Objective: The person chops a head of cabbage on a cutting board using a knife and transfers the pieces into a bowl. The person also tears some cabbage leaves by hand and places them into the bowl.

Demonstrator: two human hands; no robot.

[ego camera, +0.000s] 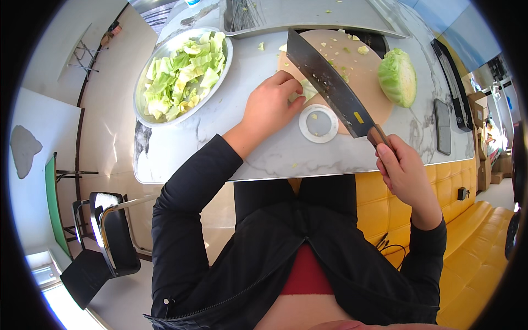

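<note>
My right hand (402,169) grips the wooden handle of a dark-bladed cleaver (326,84). The blade is held slantwise over a round, peach-coloured chopping board (367,82), and small scraps cling to it. My left hand (274,101) is at the board's left edge, fingers curled. A pale cabbage leaf piece (308,90) shows at its fingertips, partly hidden by hand and blade; whether the fingers grip it is unclear. A cut cabbage half (398,78) sits at the board's right edge, cut face to the right. Chopped cabbage leaves (181,76) fill much of a metal bowl (138,97) on the left.
A white ring-shaped piece (303,126) with scraps inside its rim is at the board's near side. A metal tray (288,27) lies behind. On the right are a phone (442,128) and a long black object (451,82). A yellow padded bench (474,255) stands near me.
</note>
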